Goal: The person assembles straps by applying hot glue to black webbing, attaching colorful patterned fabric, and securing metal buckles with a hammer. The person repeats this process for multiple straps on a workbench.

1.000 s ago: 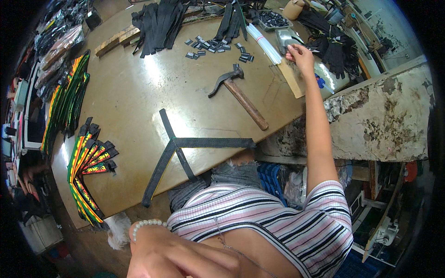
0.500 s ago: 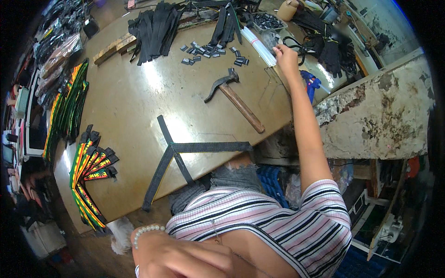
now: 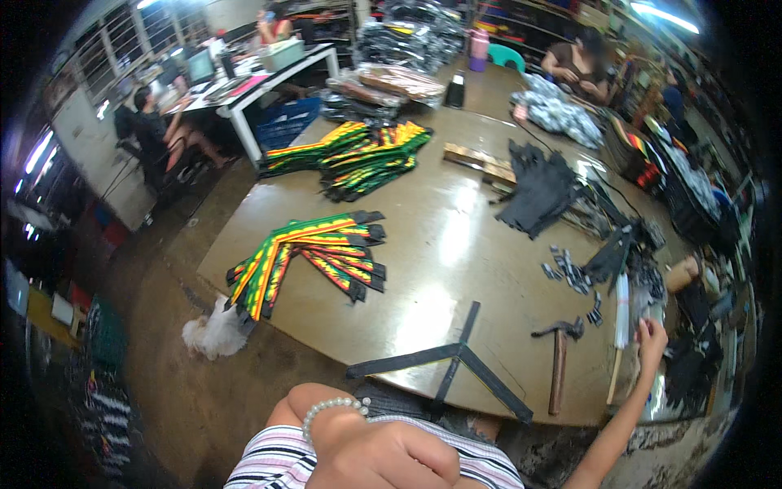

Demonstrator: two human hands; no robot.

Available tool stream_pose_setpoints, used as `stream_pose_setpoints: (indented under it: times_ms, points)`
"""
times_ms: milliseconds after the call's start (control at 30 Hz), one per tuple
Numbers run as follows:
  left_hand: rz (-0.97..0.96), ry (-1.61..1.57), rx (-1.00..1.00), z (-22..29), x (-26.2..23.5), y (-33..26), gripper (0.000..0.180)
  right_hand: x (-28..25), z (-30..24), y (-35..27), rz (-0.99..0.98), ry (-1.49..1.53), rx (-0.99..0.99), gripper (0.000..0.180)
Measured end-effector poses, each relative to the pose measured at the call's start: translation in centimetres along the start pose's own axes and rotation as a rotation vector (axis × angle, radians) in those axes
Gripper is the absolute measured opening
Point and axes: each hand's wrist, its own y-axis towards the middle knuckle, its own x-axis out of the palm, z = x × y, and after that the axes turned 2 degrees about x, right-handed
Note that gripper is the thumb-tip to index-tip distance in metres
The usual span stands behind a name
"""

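Note:
My right hand (image 3: 651,340) reaches to the far right of the table, beside a bundle of long white sticks (image 3: 622,314). Its fingertips are pinched together; anything between them is too small to make out. In front of my chest is my left hand (image 3: 387,456), a pearl bracelet at its wrist. Its fingers are curled in, and the inside of the grip is hidden. Between the hands lies a joined piece of black webbing straps (image 3: 490,383), spread into several arms near the table edge. A wooden-handled hammer (image 3: 559,371) rests to its right.
Colourful patterned straps (image 3: 326,236) lie on the left, with another pile (image 3: 366,163) behind. Black strips (image 3: 533,191) and small dark buckles (image 3: 570,273) are at the right. Plastic-wrapped packs (image 3: 407,41) stand at the back. Co-workers sit beyond the table. A fluffy white thing (image 3: 216,330) is on the floor.
My view has swung left and up, bringing the room and co-workers in. The right hand stays near the white sticks. My left hand remains curled before my chest.

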Motion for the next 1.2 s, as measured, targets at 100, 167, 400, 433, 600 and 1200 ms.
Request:
stream_pose_setpoints:
  times_ms: [100, 167, 400, 433, 600, 1200]
  points:
    - [0.092, 0.127, 0.125, 0.1, 0.4, 0.3, 0.052, -0.2, -0.9, -2.1, -0.003, -0.069, 0.006, 0.017]
    - [0.081, 0.112, 0.156, 0.1, 0.2, 0.2, 0.051, 0.1, -2.0, -4.5, 0.006, -0.094, 0.000, 0.016]
    - [-0.045, -0.064, -0.006, 0.7, -1.2, 0.2, 0.042, 1.3, -6.9, -14.5, 0.018, -0.357, -0.068, 0.016]
    - [-0.014, -0.076, 0.021, 0.4, -1.2, 0.1, 0.041, 1.5, -7.1, -15.6, 0.024, -0.392, -0.068, 0.016]
    - [0.008, -0.254, -0.048, -0.2, -0.2, -1.7, 0.033, 2.8, -7.5, -18.9, 0.101, -0.453, -0.076, 0.020]
    - [0.100, -1.086, -0.491, -4.3, 6.2, -2.7, 0.054, -0.2, -7.1, -13.4, -0.064, -0.318, 0.065, 0.024]
